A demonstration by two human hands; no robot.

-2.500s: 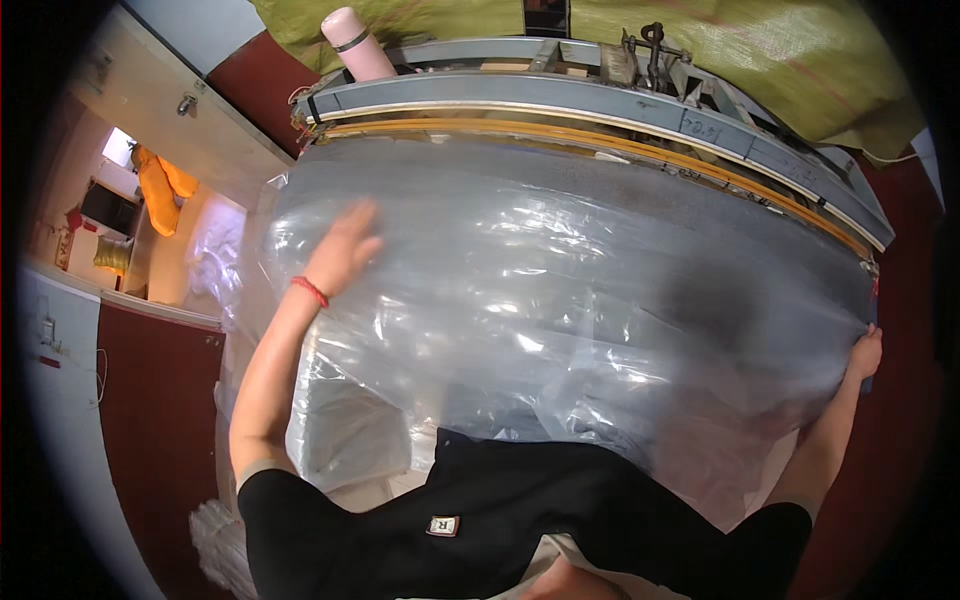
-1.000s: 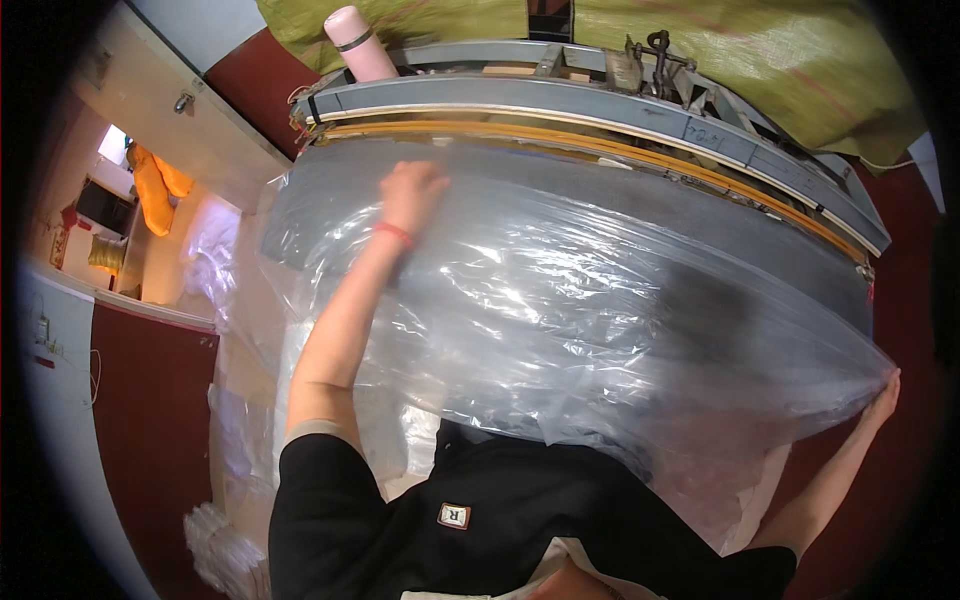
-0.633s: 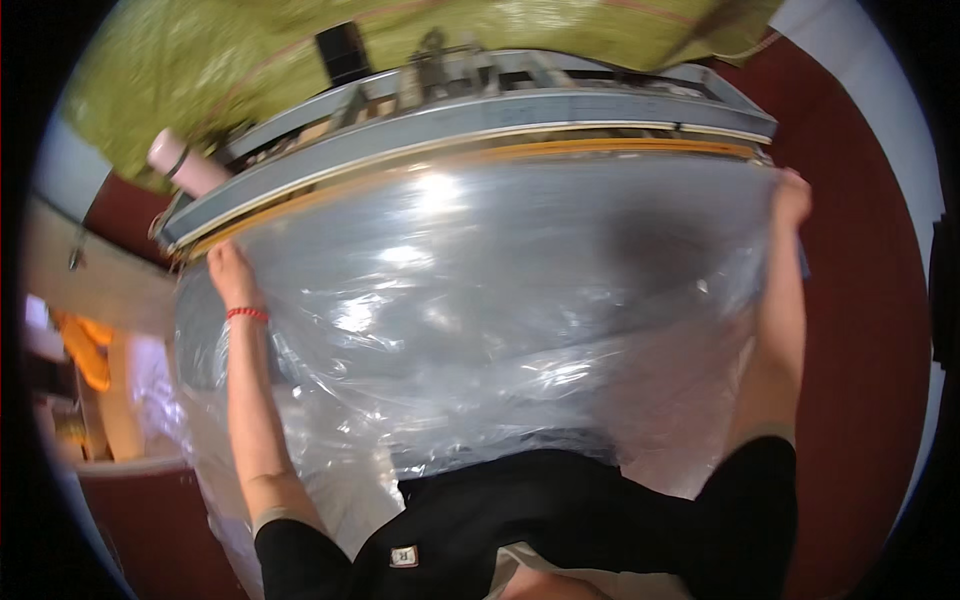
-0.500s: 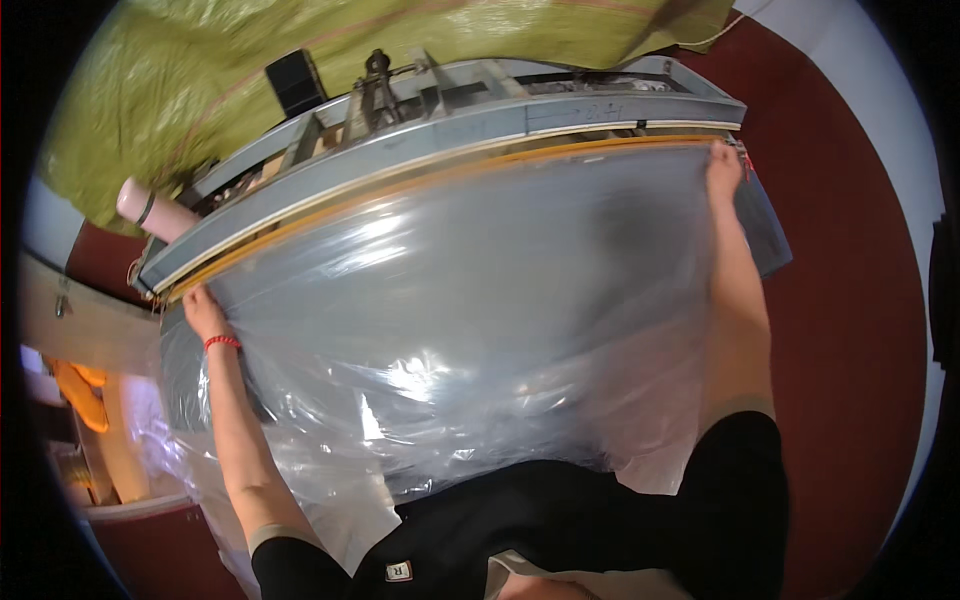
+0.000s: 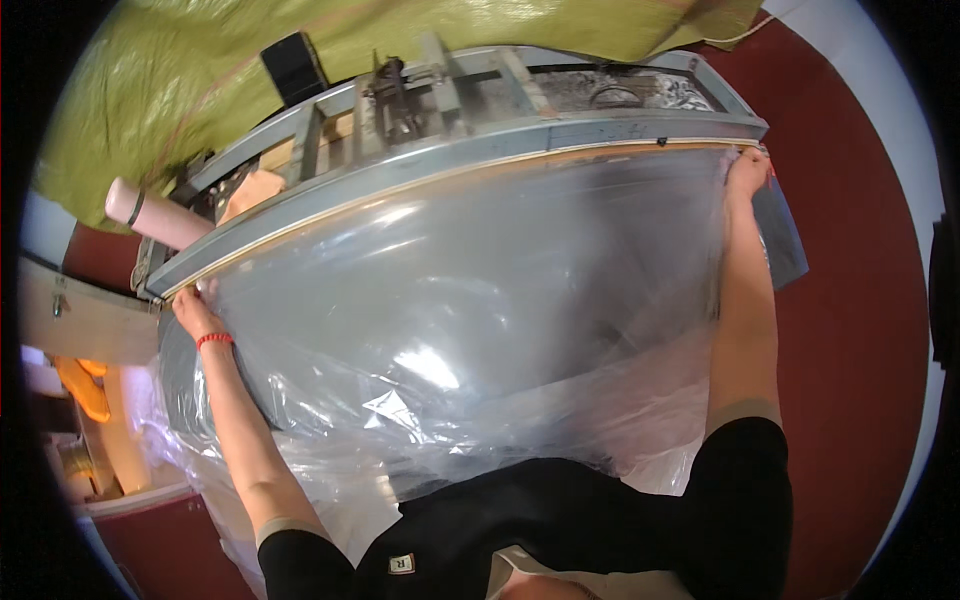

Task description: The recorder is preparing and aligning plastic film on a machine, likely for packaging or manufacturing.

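A wide sheet of clear plastic film stretches between my two hands across a grey surface, creased and shiny nearer my body. My left hand, with a red bead bracelet at the wrist, pinches the film's far left corner. At the far right corner, my right hand has its fingers closed on the film's edge. Both hands are close against the front of a long grey metal bar with a pale strip along its lower edge. Only a little of an orange strip shows beneath that bar.
Behind the bar, a metal frame holds rods and loose bits. A pink bottle lies at its left end, and a black phone-like slab leans behind. Yellow-green woven sheeting covers the back. Lower left stands an open cabinet with orange items.
Both hands have moved slightly outward with the film, up against the metal bar. The orange strip, fully visible before, is now mostly covered. The view has shifted a little.
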